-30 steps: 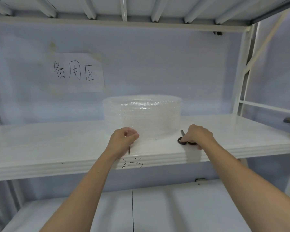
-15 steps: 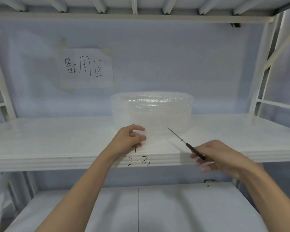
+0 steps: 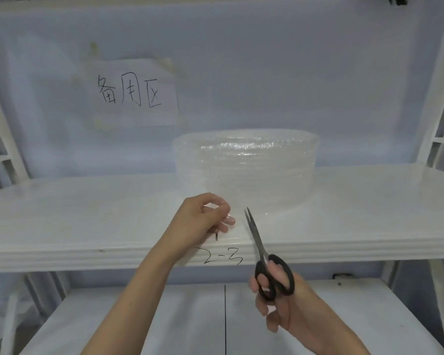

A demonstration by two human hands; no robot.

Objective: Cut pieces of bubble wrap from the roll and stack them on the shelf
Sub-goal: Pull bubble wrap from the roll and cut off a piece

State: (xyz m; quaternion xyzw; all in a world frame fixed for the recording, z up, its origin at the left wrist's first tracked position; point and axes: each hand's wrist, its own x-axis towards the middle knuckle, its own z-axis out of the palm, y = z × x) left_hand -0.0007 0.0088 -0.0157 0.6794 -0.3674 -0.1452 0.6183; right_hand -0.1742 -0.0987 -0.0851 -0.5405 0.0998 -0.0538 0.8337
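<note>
The left hand (image 3: 203, 221) pinches the loose end of the bubble wrap between thumb and curled fingers, just in front of the roll (image 3: 245, 172) and a little to its left. The right hand (image 3: 274, 301) grips the scissors (image 3: 264, 257), fingers through the black handle loops; it hangs in front of and below the roll, off the shelf's (image 3: 87, 213) front edge. The blades angle up toward the roll, tips just beside the left hand's fingers and apart from them. The blades look close to shut, only a sliver open at the tip.

The wrap should handle as very light, soft and floppy stuff, clear enough that its free edge is hard to trace against the white shelf; I cannot tell exactly where the pulled-out flap ends. It will likely buckle away from the blades unless held taut, so the pinch near the free corner seems the right hold, with the roll's own weight anchoring the far side. The film is probably a bit slippery, and a hard squeeze would pop bubbles.

The roll stands on its flat end near the shelf's middle, directly behind both hands, touching neither palm. No cut pieces are visible beside the roll.
</note>
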